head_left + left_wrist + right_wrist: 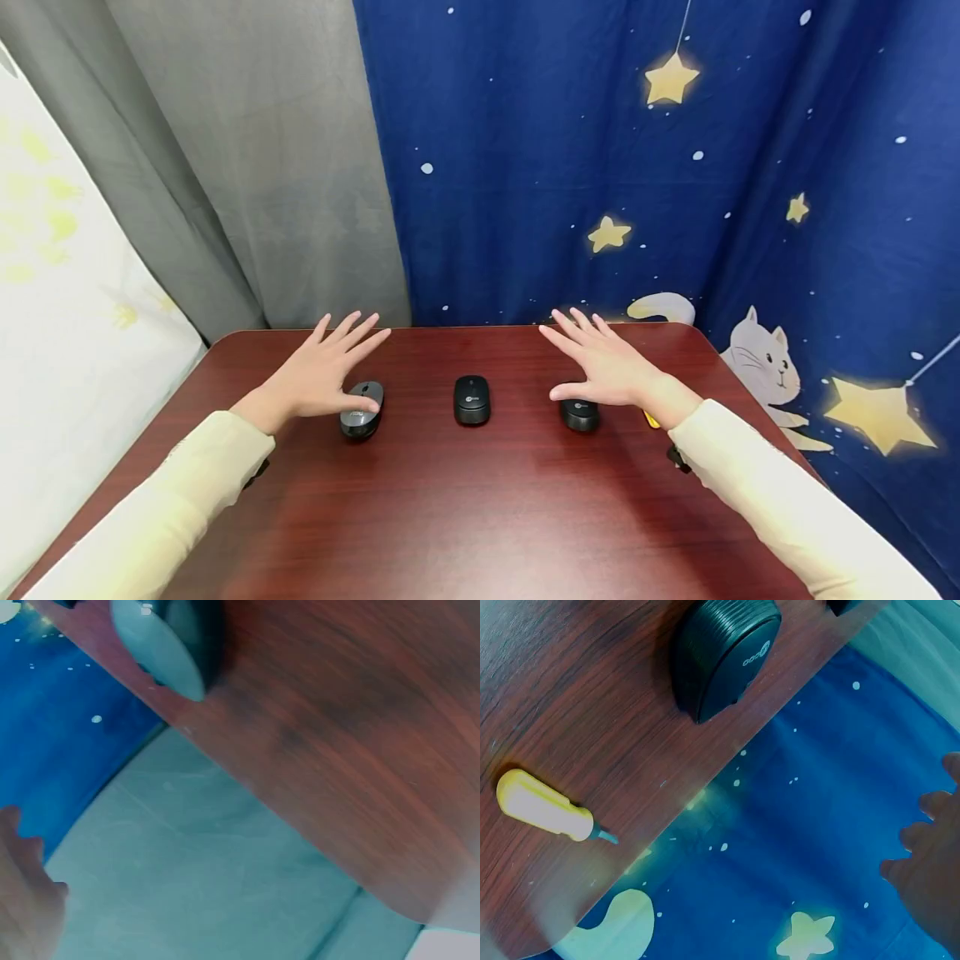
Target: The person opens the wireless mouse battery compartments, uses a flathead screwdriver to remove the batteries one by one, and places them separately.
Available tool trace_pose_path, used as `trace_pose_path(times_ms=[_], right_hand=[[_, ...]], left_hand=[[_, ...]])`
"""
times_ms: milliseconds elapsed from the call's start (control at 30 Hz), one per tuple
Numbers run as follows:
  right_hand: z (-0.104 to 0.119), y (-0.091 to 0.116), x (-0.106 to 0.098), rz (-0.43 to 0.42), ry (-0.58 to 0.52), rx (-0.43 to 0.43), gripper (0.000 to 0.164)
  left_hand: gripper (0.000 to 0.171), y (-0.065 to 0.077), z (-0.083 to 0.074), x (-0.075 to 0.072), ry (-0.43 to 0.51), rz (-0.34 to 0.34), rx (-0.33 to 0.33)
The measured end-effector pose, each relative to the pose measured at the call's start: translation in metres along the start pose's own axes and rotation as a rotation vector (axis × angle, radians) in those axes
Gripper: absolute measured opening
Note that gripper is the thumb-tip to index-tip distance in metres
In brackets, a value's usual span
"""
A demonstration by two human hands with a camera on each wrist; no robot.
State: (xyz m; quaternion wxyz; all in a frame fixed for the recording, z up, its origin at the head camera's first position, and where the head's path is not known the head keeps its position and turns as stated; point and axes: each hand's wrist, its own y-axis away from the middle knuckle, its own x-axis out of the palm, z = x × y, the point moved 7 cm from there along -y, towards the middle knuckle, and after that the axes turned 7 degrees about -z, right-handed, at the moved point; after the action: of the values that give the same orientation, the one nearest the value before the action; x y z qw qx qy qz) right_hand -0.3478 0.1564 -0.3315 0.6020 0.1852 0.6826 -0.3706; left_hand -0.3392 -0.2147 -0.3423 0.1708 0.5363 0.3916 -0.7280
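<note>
Both hands (311,379) (611,367) spread wide, holding nothing; the middle black mouse (472,400) lies between them

Pale logos (756,654) mark the left mouse (360,423), middle mouse (472,408) and right mouse (581,417), none clearly readable.

On my head feed, a reddish-brown wood-grained table (465,508) fills the space around 6 o'clock, its far corners rounded. Beyond it, I see a grey curtain (292,167) hanging in folds from 10 to 11 o'clock, meeting a deep blue curtain (517,183) that runs from 12 round to 4. Its print gives me white dots, yellow stars (672,80) between 1 and 4, and a pale cat (761,354) just past 3. At 9, I get a bright white cloth (67,333) with yellow markings. Light glares off the tabletop at 6.
</note>
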Motion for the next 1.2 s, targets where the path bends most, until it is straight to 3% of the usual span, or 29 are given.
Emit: trace_pose_path(times_ms=[233,500,933,1200], right_hand=[[0.015,-0.009,0.007,-0.050,-0.019,-0.056,0.094],[0.043,-0.021,0.013,-0.207,-0.041,-0.208,0.088],[0.098,-0.045,0.034,-0.370,-0.035,-0.437,0.074],[0.134,-0.063,0.053,-0.370,-0.021,-0.551,0.071]], left_hand=[[0.108,0.019,0.009,-0.002,-0.012,-0.096,0.094],[0.105,0.044,0.025,0.002,-0.011,-0.156,0.144],[0.100,0.072,0.034,0.013,-0.050,-0.204,0.258],[0.090,0.083,0.035,0.022,-0.060,-0.190,0.335]])
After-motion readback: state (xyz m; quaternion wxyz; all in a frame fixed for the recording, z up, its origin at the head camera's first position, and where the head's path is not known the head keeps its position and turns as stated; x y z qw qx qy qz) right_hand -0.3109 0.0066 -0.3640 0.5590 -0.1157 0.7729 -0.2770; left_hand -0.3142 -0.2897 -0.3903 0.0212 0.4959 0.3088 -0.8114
